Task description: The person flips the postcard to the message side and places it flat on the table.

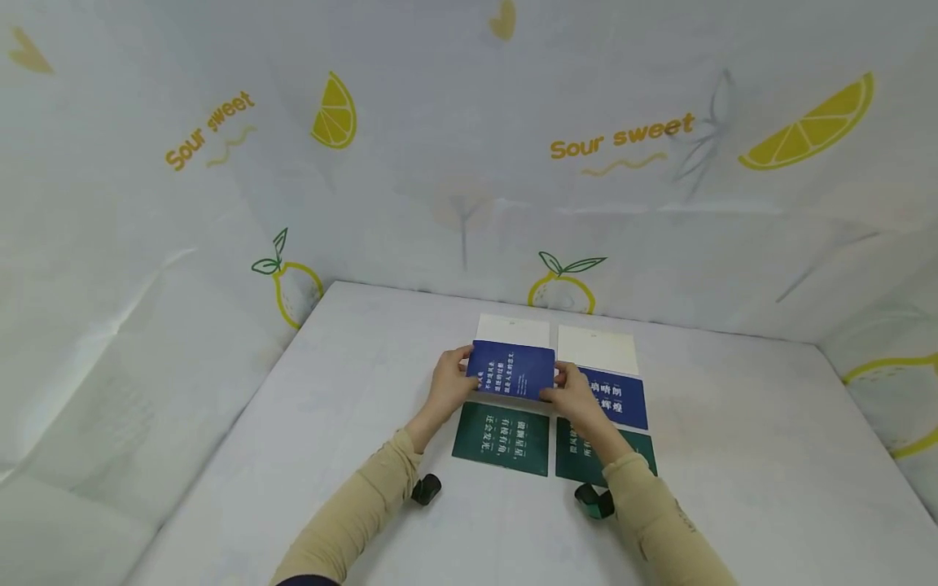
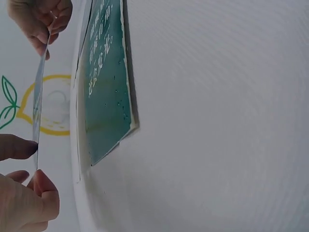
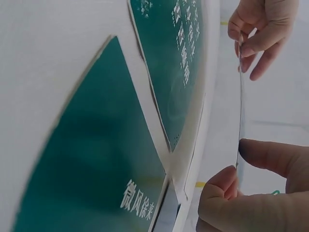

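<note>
A blue card [image 1: 516,368] with white printed characters is held between both hands by its short ends. My left hand [image 1: 450,381] pinches its left end, and my right hand [image 1: 574,396] pinches the right end, thumbs on the printed face. In the left wrist view the card [image 2: 38,101] appears almost edge-on, raised off the table. A green card [image 1: 501,439] lies just below it in the head view. Right of it lie another blue card [image 1: 624,400] and a second green card [image 1: 641,446], partly covered by my right hand and forearm.
Two white cards, one at the left [image 1: 513,329] and one at the right [image 1: 597,348], form the far row on the white table [image 1: 747,456]. A lemon-printed sheet [image 1: 440,179] rises behind. Small black objects [image 1: 427,489] show beside the sleeves.
</note>
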{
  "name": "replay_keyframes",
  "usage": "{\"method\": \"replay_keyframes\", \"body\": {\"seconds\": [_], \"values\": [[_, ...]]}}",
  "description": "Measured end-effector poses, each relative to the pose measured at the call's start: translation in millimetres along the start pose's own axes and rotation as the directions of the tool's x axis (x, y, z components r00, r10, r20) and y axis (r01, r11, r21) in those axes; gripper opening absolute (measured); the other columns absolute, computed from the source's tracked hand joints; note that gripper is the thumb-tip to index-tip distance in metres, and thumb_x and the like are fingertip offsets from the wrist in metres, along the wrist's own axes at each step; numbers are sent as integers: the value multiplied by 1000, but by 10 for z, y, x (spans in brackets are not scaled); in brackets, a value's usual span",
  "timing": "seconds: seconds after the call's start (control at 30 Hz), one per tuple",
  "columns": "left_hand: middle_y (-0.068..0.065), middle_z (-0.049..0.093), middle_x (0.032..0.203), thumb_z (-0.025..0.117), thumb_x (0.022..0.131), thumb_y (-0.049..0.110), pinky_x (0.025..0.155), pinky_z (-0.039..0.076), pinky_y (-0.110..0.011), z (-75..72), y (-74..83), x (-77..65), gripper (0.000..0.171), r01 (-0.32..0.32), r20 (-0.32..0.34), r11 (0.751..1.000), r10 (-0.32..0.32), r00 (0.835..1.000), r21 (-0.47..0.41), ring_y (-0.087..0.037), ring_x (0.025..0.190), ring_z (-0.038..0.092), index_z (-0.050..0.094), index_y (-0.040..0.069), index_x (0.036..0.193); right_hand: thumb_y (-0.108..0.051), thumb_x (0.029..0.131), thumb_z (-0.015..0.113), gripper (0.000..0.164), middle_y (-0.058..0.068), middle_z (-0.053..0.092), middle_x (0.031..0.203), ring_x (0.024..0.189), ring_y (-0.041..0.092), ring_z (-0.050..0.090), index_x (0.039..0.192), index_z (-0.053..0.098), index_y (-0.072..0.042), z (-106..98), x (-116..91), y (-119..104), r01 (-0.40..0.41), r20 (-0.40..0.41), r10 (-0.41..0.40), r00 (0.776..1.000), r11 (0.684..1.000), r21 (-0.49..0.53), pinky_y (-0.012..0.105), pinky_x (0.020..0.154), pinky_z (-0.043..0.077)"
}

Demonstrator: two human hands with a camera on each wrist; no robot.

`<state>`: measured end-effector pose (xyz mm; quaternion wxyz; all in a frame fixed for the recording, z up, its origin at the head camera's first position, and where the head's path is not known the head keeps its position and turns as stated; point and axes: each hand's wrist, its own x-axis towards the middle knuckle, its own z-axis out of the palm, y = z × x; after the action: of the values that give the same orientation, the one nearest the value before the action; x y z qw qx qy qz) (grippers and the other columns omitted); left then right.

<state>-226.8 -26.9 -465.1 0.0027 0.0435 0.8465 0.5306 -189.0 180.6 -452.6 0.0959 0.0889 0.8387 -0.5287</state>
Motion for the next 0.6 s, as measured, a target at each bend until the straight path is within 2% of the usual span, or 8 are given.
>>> {"method": "replay_keyframes", "body": {"seconds": [0.13, 0.3, 0.43, 0.6], "values": [[-18, 55, 111, 61, 76, -4, 70, 48, -29, -13, 9, 23, 54, -58, -61, 998, 56, 997, -31, -23, 91, 53, 52, -1, 128, -8, 90, 54, 55, 17, 39, 109, 88, 23, 45, 138, 30, 4, -8, -4, -31, 35, -87, -38, 995, 999, -32, 29, 68, 42], [-14, 57, 100, 63, 82, 4, 72, 50, -30, -31, 25, 45, 39, -84, -128, 995, 77, 989, -57, -22, 88, 57, 58, 0, 121, -14, 94, 51, 39, 11, 41, 95, 75, 15, 49, 128, 41, 2, -50, 1, -48, 62, -153, -65, 986, 998, -24, 25, 60, 39], [-13, 60, 95, 63, 83, 5, 74, 49, -28, -45, 31, 31, 28, -90, -159, 994, 78, 984, -68, -21, 85, 58, 62, 1, 110, -18, 96, 49, 31, 7, 42, 90, 75, 14, 52, 122, 44, -1, -68, -10, -54, 51, -171, -47, 984, 999, 17, 26, 64, 44], [-11, 61, 89, 63, 84, 8, 70, 46, -24, -64, 24, 39, 15, -101, -186, 990, 81, 979, -99, -17, 79, 55, 63, 2, 98, -21, 97, 48, 28, 8, 48, 94, 84, 19, 57, 119, 47, -4, -88, -23, -73, 44, -194, -30, 981, 997, 70, 38, 83, 52]]}}
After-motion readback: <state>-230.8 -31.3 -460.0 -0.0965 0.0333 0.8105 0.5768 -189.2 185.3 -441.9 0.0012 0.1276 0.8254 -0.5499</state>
